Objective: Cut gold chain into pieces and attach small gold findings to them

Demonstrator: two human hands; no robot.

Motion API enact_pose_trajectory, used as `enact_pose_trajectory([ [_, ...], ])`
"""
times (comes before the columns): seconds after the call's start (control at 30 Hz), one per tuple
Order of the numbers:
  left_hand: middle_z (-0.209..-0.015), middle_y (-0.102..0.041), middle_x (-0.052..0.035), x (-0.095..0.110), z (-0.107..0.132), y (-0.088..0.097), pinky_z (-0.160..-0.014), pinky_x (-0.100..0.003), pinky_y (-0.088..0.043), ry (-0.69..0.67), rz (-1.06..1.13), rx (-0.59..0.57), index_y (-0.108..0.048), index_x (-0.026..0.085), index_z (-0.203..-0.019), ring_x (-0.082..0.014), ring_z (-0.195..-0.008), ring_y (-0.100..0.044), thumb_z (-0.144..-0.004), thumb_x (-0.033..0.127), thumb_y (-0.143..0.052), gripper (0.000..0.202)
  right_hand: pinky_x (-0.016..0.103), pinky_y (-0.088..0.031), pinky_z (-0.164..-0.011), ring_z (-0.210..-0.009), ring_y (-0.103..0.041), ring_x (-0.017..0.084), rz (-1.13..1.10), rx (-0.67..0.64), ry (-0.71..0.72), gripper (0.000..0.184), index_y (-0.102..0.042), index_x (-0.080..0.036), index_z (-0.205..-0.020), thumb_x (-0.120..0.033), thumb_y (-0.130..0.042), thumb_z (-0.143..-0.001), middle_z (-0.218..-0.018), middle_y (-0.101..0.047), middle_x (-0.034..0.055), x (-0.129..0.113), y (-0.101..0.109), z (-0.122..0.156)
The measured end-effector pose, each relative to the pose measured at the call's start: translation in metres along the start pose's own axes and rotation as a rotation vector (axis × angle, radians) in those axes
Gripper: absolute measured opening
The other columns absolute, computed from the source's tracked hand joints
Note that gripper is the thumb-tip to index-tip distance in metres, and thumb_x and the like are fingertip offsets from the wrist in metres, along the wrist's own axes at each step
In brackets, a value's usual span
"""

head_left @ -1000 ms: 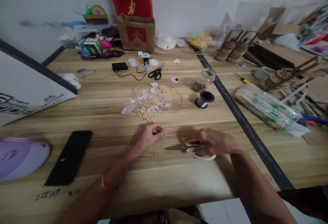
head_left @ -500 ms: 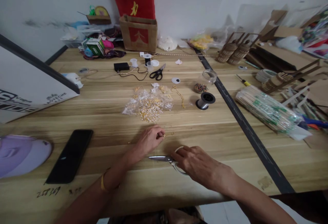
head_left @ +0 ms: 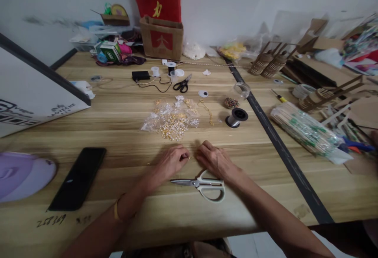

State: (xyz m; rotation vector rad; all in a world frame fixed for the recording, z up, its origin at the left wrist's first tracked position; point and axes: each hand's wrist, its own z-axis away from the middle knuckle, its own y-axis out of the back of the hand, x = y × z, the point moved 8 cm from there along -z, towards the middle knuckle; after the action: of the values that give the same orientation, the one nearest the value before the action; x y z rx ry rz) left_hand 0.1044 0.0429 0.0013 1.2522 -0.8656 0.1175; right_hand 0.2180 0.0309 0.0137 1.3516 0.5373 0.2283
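Observation:
Thumb and fingertips of my left hand (head_left: 173,160) are pinched together on a short gold chain, of which only a small gold end (head_left: 189,157) shows now. Close by on its right, my right hand (head_left: 215,159) rests on the table, fingers curled and pressed together; whatever they hold is hidden. Just below both hands lie scissors (head_left: 211,187) with cream handles, blades pointing left. A heap of gold and clear beads and findings (head_left: 174,126), partly in small plastic bags, sits beyond my left hand. Past it lies a longer gold chain (head_left: 209,112).
On the right stand a spool of wire (head_left: 236,117), a jar of beads (head_left: 233,100) and a bag of wooden sticks (head_left: 304,126). Black scissors (head_left: 182,85) lie farther back. To the left are a phone (head_left: 78,179), a purple cap (head_left: 26,175) and a white box (head_left: 32,96).
My right hand has let go of the cream-handled scissors, leaving them on the table, and has moved up beside my left hand. Less of the short gold chain shows.

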Motion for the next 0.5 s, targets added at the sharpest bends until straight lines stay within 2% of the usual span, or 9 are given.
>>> enact_pose_trajectory([
  [0.13,-0.076,-0.06,-0.0014,0.003,0.001,0.002,-0.064,-0.021,-0.041,0.0,-0.018,-0.02,-0.067,0.016,-0.082,-0.0128,-0.068,-0.055,-0.075,0.007,-0.057,0.014,0.024,-0.034,-0.059,-0.074,-0.057,0.014,0.02,-0.036,-0.021,0.016,-0.053,-0.016,-0.099,-0.024,-0.04,-0.094,-0.1,-0.056,0.007,-0.002,-0.01,-0.003],
  [0.27,-0.078,-0.062,-0.0021,0.001,0.002,0.004,-0.066,-0.023,-0.042,-0.013,-0.057,-0.043,-0.066,0.016,-0.086,-0.0142,-0.07,-0.057,-0.074,0.006,-0.057,0.018,0.023,-0.035,-0.06,-0.073,-0.057,0.014,0.027,-0.048,-0.047,0.018,-0.053,-0.016,-0.099,-0.023,-0.036,-0.095,-0.1,-0.056,0.0073,0.004,-0.012,-0.004],
  [0.5,-0.078,-0.064,-0.0013,-0.009,0.004,0.007,-0.066,-0.024,-0.04,-0.035,-0.124,-0.096,-0.065,0.017,-0.079,-0.0144,-0.07,-0.057,-0.077,0.012,-0.059,0.008,0.023,-0.035,-0.06,-0.071,-0.057,0.012,0.012,-0.027,-0.059,0.016,-0.053,-0.017,-0.097,-0.022,-0.039,-0.094,-0.099,-0.056,0.0061,0.016,-0.006,-0.002],
])
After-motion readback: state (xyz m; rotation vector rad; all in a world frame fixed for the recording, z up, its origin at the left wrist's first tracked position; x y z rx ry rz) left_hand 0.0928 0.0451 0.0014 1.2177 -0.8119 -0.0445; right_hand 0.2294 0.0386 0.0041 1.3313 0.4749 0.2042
